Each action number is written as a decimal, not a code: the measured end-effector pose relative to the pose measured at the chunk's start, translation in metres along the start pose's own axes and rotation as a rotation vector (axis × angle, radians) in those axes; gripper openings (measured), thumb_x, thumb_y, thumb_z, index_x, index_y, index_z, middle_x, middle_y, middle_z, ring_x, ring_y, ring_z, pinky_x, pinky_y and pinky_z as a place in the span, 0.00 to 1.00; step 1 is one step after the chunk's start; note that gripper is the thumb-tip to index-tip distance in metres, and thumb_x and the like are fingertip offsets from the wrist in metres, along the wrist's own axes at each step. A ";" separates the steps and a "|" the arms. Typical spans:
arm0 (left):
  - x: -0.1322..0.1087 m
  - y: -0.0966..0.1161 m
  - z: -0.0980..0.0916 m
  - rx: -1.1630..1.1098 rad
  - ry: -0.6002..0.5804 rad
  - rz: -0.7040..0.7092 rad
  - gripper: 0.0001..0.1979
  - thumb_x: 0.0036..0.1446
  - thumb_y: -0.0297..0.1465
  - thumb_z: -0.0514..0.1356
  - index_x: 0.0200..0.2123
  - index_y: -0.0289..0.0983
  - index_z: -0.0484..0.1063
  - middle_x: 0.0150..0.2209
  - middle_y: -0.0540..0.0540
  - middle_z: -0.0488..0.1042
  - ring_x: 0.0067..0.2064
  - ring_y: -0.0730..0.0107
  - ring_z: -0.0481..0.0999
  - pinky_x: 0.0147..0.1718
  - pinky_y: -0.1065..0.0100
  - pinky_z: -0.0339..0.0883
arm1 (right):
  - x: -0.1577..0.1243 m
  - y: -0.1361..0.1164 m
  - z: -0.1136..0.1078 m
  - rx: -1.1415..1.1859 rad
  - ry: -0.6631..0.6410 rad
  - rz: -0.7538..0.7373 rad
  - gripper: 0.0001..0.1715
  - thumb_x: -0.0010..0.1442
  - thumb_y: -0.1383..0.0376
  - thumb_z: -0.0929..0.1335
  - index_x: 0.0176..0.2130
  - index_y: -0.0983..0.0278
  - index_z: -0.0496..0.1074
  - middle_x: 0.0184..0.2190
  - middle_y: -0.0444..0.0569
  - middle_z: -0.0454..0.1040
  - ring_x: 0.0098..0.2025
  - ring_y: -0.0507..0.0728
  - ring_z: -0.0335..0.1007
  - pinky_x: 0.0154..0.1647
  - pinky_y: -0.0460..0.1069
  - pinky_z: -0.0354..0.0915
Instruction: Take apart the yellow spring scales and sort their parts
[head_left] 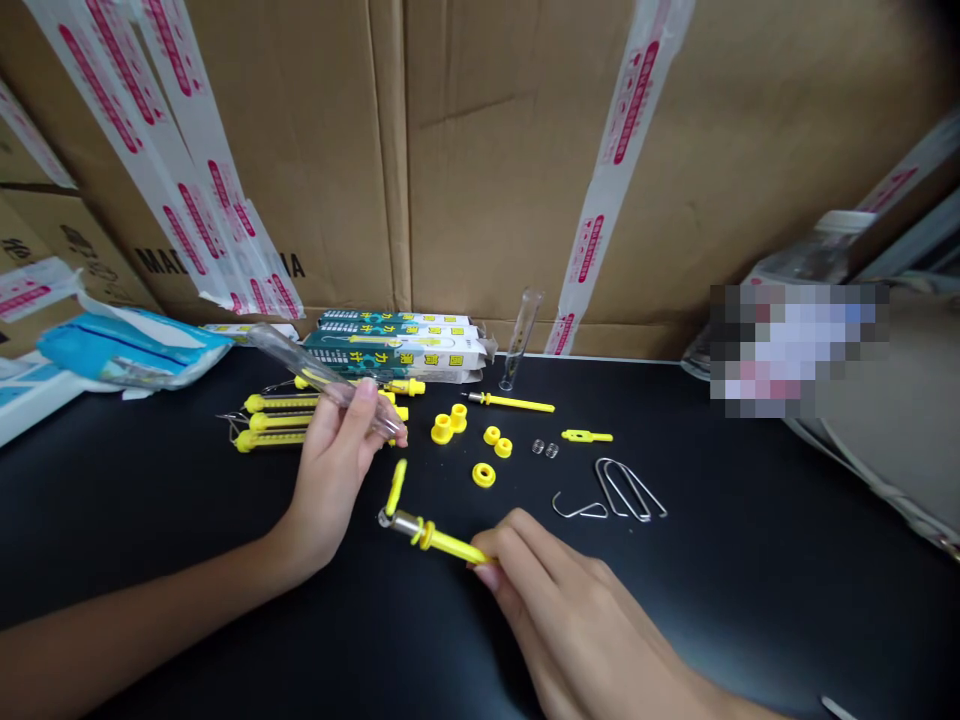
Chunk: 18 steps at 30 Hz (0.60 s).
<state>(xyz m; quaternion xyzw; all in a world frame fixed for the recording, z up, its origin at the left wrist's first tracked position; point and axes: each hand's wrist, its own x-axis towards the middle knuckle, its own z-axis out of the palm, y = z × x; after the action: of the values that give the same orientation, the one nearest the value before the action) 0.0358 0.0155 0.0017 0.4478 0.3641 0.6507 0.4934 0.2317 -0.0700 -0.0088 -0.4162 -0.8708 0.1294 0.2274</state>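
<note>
Your right hand (577,610), nearest the lens, grasps a yellow rod (450,542) in its fingertips; a metal sleeve and short yellow arm sit at the rod's far end, above the black tabletop (757,610). Your left hand (334,470) clenches a clear plastic tube (322,375), tilted across the palm, just beside a row of yellow tools (277,415). Ahead of the rod lie yellow rings (484,474), small springs (546,449) and bent wires (626,490). Printed packets (397,347) stand near the table's far edge, against cardboard cartons (487,150). Open tabletop stretches right of the wires.
</note>
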 end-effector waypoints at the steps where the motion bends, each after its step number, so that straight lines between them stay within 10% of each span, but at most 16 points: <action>1: -0.002 0.001 0.001 0.021 -0.011 0.008 0.17 0.55 0.43 0.69 0.31 0.38 0.68 0.28 0.52 0.72 0.32 0.71 0.72 0.34 0.69 0.70 | 0.000 0.000 0.000 -0.025 -0.011 -0.014 0.16 0.72 0.69 0.52 0.39 0.61 0.64 0.32 0.48 0.69 0.28 0.56 0.69 0.24 0.49 0.64; 18: -0.017 0.005 0.004 0.361 -0.295 -0.044 0.12 0.58 0.36 0.65 0.43 0.39 0.69 0.31 0.53 0.71 0.32 0.71 0.75 0.31 0.71 0.67 | 0.003 0.005 0.002 0.082 0.065 0.084 0.17 0.64 0.69 0.71 0.50 0.61 0.64 0.45 0.50 0.72 0.47 0.60 0.74 0.47 0.55 0.75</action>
<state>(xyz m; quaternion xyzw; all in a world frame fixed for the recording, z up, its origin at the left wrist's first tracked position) 0.0398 -0.0024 0.0041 0.6111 0.4082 0.4915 0.4674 0.2325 -0.0650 -0.0119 -0.4467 -0.8387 0.1609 0.2668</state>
